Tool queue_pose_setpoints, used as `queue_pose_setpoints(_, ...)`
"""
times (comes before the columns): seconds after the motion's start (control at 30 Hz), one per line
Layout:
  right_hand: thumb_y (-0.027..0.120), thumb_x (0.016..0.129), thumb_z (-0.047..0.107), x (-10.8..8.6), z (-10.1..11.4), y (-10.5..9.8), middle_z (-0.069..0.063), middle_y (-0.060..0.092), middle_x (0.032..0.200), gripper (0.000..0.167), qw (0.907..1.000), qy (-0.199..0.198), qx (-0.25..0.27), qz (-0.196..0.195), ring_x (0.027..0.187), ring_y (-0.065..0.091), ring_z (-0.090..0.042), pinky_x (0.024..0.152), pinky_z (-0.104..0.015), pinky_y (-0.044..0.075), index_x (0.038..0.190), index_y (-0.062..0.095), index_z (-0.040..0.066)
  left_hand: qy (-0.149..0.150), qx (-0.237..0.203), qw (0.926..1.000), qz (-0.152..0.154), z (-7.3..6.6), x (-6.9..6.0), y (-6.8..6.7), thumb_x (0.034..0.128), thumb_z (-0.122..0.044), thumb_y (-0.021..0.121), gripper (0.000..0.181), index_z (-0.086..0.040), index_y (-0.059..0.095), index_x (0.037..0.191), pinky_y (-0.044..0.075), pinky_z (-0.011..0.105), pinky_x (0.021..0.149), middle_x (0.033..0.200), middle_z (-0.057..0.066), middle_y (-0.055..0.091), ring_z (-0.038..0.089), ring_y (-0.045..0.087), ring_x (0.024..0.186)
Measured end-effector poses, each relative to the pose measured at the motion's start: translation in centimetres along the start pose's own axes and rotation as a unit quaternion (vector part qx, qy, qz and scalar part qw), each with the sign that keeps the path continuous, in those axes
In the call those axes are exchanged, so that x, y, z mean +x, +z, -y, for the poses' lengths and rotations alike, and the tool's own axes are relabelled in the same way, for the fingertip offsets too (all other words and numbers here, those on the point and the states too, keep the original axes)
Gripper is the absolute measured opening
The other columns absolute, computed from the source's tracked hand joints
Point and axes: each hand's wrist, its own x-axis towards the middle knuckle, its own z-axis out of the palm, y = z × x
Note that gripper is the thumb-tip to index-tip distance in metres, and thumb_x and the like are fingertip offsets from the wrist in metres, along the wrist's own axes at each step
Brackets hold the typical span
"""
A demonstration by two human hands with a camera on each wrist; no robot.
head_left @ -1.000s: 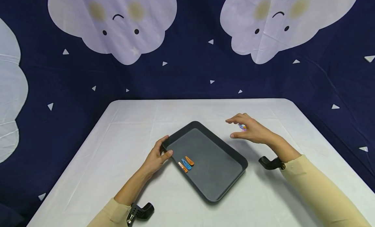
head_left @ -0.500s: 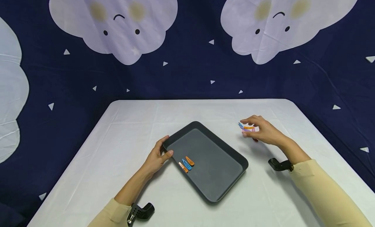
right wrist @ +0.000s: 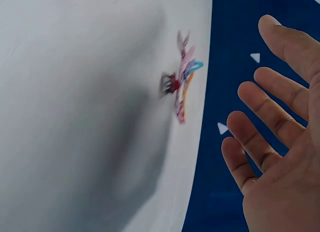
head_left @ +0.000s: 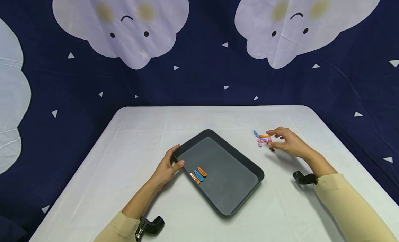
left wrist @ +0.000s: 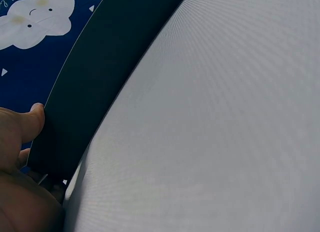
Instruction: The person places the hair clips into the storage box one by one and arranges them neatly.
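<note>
My left hand (head_left: 165,169) grips the left corner of a dark grey tray (head_left: 227,186), its thumb on the rim; the left wrist view shows that hand at the tray's side wall (left wrist: 95,77). Inside the tray lie a blue snap hair clip (head_left: 198,175), an orange one (head_left: 202,171) and another orange one (head_left: 194,178) side by side. My right hand (head_left: 290,145) hovers with fingers apart at the right side of a small pile of hair clips (head_left: 263,139). In the right wrist view, the pile holds a dark red claw clip (right wrist: 173,84) and blue, orange and pink pieces, apart from the fingers.
A white cloth covers the table (head_left: 149,131). Behind its far edge hangs a dark blue backdrop (head_left: 199,86) with clouds and small white triangles. Black wrist cameras sit on my left wrist (head_left: 151,226) and right wrist (head_left: 303,178).
My right hand has moved right and a little nearer to me, uncovering most of the pile of hair clips. The left hand, the tray and its clips have stayed put.
</note>
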Motion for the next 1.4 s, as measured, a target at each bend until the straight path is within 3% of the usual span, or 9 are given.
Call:
queue_pose_setpoints(0.3,0.072,0.082,0.025,-0.5,-1.2,0.0,-0.014,0.061,0.117,0.047,0.9982,0.053,0.003,0.029,0.107,0.051,-0.031,0.087,-0.044,0.040,0.124,0.060,0.007,-0.002,-0.001,1.0000,0.001,-0.1,-0.1,0.0,0.0928,-0.007,0.057,0.065,-0.012,0.023,0.149,0.016,0.046,0.119,0.155,0.021,0.021,0.034,0.015,0.146)
queue_pose_setpoints(0.83,0.075,0.080,0.027,-1.1,-2.9,0.5,-0.018,0.061,0.114,0.052,0.9966,0.054,-0.034,0.052,0.098,0.053,-0.030,0.081,-0.037,0.040,0.124,0.059,0.003,-0.005,-0.002,1.0000,0.003,-0.1,-0.1,-0.1,0.0931,-0.007,0.056,0.066,-0.011,0.022,0.149,0.017,0.046,0.118,0.155,0.021,0.020,0.034,0.015,0.146)
queue_pose_setpoints(1.4,0.077,0.077,0.030,-0.5,-2.6,0.9,-0.015,0.059,0.110,0.057,0.9943,0.049,-0.065,0.068,0.096,0.046,-0.026,0.077,-0.033,0.036,0.123,0.059,0.003,-0.009,-0.005,0.9999,0.006,-0.2,-0.1,-0.1,0.0932,-0.007,0.056,0.066,-0.012,0.022,0.149,0.021,0.047,0.117,0.156,0.021,0.019,0.035,0.014,0.146)
